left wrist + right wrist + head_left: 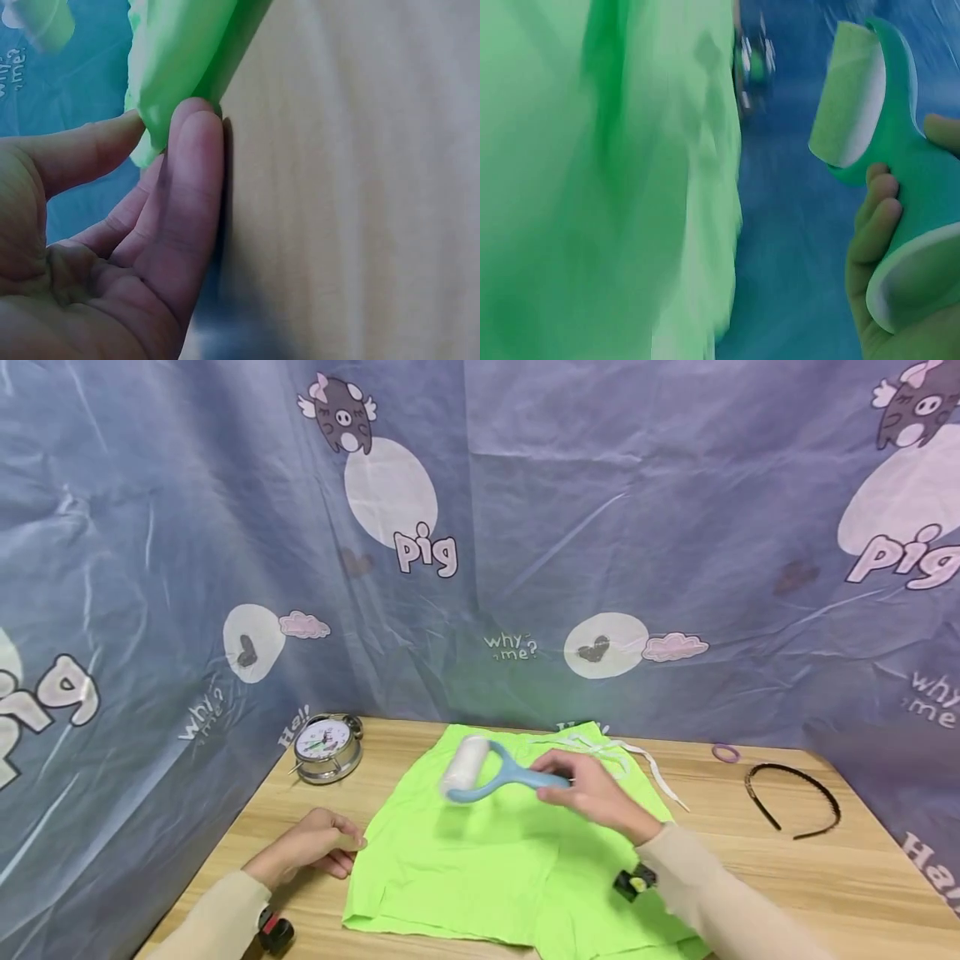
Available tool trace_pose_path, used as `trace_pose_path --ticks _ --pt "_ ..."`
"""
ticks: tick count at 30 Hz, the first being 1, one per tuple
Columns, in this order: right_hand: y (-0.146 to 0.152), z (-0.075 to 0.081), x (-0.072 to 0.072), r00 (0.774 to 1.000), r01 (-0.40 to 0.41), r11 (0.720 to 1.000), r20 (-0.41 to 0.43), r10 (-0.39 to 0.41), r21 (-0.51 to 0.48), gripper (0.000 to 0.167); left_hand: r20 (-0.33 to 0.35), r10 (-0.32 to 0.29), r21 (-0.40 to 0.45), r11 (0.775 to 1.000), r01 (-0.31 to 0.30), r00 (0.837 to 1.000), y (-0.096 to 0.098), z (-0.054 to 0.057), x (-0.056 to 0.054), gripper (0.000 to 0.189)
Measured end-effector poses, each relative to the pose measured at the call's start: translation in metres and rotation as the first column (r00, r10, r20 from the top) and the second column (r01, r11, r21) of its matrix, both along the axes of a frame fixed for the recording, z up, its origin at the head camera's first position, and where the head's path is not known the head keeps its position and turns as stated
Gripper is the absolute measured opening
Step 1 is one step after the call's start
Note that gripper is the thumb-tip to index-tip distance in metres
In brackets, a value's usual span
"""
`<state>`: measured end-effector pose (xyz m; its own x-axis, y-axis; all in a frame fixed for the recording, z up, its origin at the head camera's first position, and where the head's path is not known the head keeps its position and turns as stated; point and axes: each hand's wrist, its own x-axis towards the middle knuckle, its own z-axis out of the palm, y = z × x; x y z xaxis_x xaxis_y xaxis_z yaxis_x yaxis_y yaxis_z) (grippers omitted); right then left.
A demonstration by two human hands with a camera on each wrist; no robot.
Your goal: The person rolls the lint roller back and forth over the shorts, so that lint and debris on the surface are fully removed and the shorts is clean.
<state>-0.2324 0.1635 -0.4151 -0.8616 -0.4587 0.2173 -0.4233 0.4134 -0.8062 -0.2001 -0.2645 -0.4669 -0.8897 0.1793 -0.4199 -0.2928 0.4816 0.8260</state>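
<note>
Bright green shorts (465, 860) lie spread on the wooden table, their white drawstring (637, 750) trailing off the far right. My left hand (318, 843) pinches the left edge of the shorts between thumb and fingers; in the left wrist view a fold of green cloth (180, 60) rises from the fingertips. My right hand (592, 789) grips the blue handle of a lint roller (465, 764) and holds it above the shorts. The roller's white roll (851, 97) points left, raised off the cloth in the right wrist view.
An alarm clock (327, 747) stands at the back left of the table (427, 947). On the right lie a black headband (806, 774) and a small purple hair tie (725, 752). A blue-grey printed curtain (540, 560) closes off the back and sides.
</note>
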Motion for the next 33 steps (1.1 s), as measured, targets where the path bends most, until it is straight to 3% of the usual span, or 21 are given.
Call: trace_pose_path --ticks 6,13,21,28,33 --pt "-0.066 -0.007 0.012 0.991 -0.133 0.989 -0.004 0.134 0.065 0.024 0.046 -0.018 0.055 0.998 0.015 0.999 -0.003 0.001 0.014 0.023" --pt "-0.104 -0.019 0.029 0.977 -0.212 0.971 0.038 0.209 0.109 0.023 0.045 -0.026 0.102 0.995 0.021 0.999 -0.009 -0.004 0.024 0.028" --pt "-0.123 -0.03 0.039 0.973 -0.221 0.955 -0.02 0.229 0.2 0.023 0.013 -0.007 0.078 0.997 0.006 1.0 -0.009 -0.008 0.024 0.033" --pt "-0.126 -0.037 0.041 0.97 -0.201 0.944 -0.083 0.229 0.261 0.024 -0.119 0.005 0.025 1.0 -0.002 0.993 -0.002 -0.011 0.026 0.026" --pt "-0.126 -0.039 0.042 0.962 -0.189 0.938 -0.139 0.236 0.291 0.022 -0.15 0.012 0.003 1.0 -0.012 0.989 -0.001 -0.009 0.026 0.027"
